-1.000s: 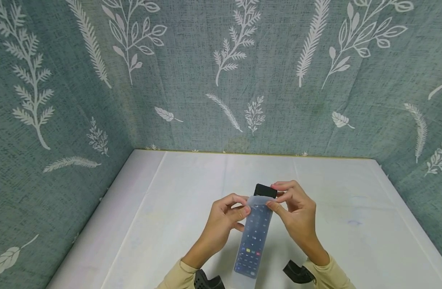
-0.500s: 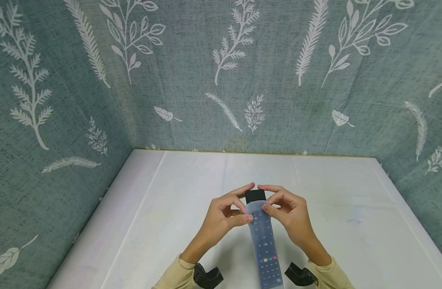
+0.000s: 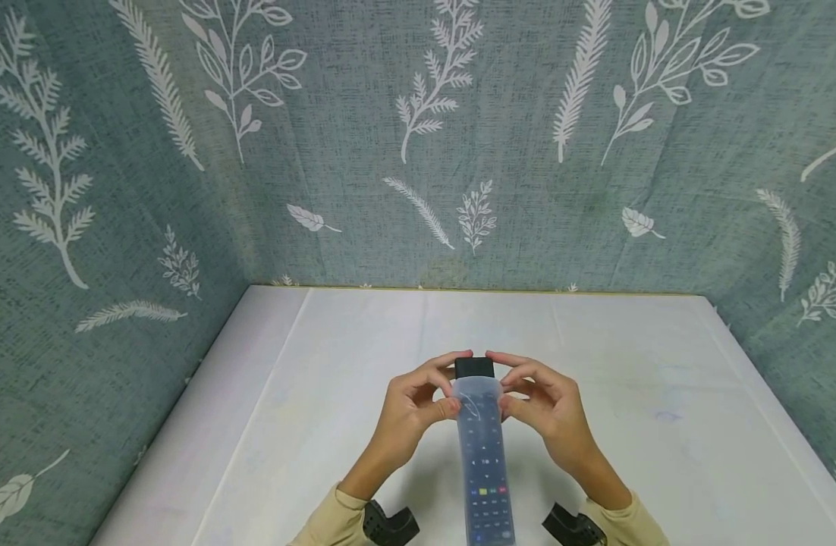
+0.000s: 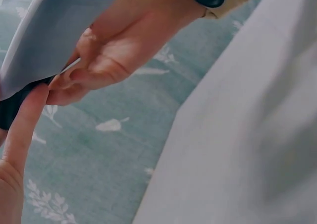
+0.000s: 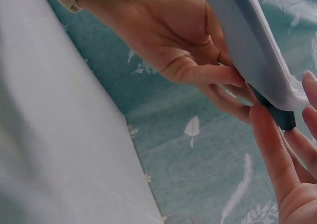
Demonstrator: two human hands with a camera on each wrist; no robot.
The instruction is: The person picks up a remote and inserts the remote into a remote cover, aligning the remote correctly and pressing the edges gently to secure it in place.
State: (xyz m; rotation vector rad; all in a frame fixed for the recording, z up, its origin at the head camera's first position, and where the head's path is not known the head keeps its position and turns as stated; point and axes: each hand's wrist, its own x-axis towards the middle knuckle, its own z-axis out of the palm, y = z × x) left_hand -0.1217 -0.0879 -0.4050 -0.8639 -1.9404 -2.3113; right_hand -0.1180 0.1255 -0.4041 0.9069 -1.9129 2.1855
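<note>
A long dark remote control (image 3: 474,368) with white markings and several coloured buttons is inside a translucent sleeve-like cover (image 3: 482,440). Its black end sticks out past the cover's open rim at the far end. My left hand (image 3: 407,409) pinches the left edge of the cover near that rim, thumb on top. Opposite it, my right hand (image 3: 551,406) pinches the right edge the same way. Both index fingers reach to the corners of the bare black end. Seen from the right wrist, the cover (image 5: 252,45) is edge-on with the black end (image 5: 283,117) below.
A white table (image 3: 322,425) lies under the hands. Grey-green fabric walls (image 3: 363,152) printed with white leaves enclose it at the back and sides. Black wrist devices (image 3: 391,525) sit at both cuffs of the pale yellow sleeves.
The remote in its cover swung from tilted to nearly straight and shifted slightly left. My left index finger moved up to the black end, and my right hand came inward, its thumb now at the cover's side.
</note>
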